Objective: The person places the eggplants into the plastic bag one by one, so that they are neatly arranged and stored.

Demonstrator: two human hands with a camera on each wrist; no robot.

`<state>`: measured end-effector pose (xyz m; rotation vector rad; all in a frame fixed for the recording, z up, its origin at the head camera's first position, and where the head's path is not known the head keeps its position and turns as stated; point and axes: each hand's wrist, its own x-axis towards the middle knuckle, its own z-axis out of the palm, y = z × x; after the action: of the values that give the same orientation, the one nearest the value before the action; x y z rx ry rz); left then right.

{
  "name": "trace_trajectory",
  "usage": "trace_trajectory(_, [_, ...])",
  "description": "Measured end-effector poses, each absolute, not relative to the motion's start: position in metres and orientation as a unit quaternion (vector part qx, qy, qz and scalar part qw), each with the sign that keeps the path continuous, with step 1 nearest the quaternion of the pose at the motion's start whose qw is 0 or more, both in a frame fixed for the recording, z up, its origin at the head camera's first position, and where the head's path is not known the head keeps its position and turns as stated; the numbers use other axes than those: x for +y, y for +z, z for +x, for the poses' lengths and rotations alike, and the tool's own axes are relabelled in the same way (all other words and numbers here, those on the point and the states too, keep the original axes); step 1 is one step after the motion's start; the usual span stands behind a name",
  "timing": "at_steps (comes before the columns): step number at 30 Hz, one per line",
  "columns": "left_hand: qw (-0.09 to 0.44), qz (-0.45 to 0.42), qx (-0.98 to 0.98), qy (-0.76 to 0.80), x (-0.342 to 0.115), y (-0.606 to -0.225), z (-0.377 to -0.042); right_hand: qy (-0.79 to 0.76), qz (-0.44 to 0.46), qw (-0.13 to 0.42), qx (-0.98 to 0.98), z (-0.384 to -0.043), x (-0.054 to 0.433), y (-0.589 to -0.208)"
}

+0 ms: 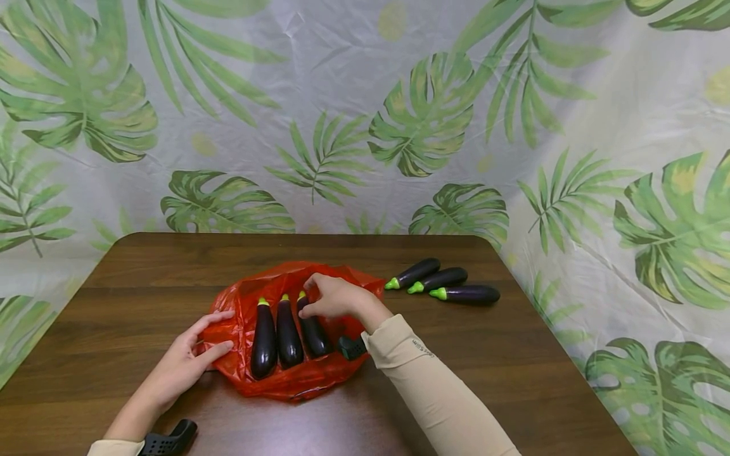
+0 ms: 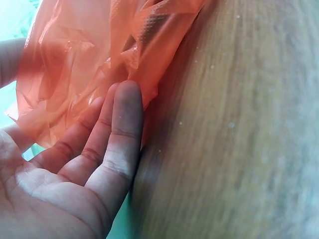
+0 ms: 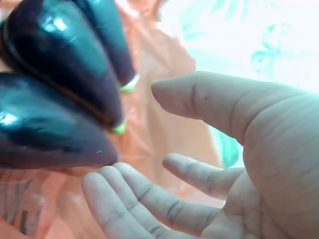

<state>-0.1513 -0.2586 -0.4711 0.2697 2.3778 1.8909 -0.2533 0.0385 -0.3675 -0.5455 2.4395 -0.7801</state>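
Beige sleeve (image 1: 447, 399) leads to the right hand (image 1: 336, 301), fingers parted and gripping nothing, at the rightmost of three eggplants (image 1: 289, 341) in a red bag (image 1: 274, 387) on the desk (image 1: 131, 316); the left hand (image 1: 181, 361), fingers nearly straight, touches the bag's left side

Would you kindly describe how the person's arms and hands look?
The left sleeve and right sleeve are pale beige; the right one bears dark lettering, too small to read. A black device shows at the left wrist. The left hand and right hand wear no gloves.
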Motion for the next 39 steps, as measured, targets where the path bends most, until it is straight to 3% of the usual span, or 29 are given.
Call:
trace_trajectory(19, [0.043,0.091,0.781,0.617,-0.259,-0.472,-0.152,-0.321,-0.290,0.189,0.882,-0.243,0.061,-0.301])
trace_trajectory(26, [0.044,0.090,0.781,0.616,-0.259,-0.472,-0.152,-0.337,-0.283,0.162,0.883,-0.250,0.091,-0.289])
trace_trajectory(39, [0.044,0.093,0.780,0.617,-0.260,-0.473,-0.152,-0.349,-0.241,0.163,0.891,-0.276,0.169,-0.290])
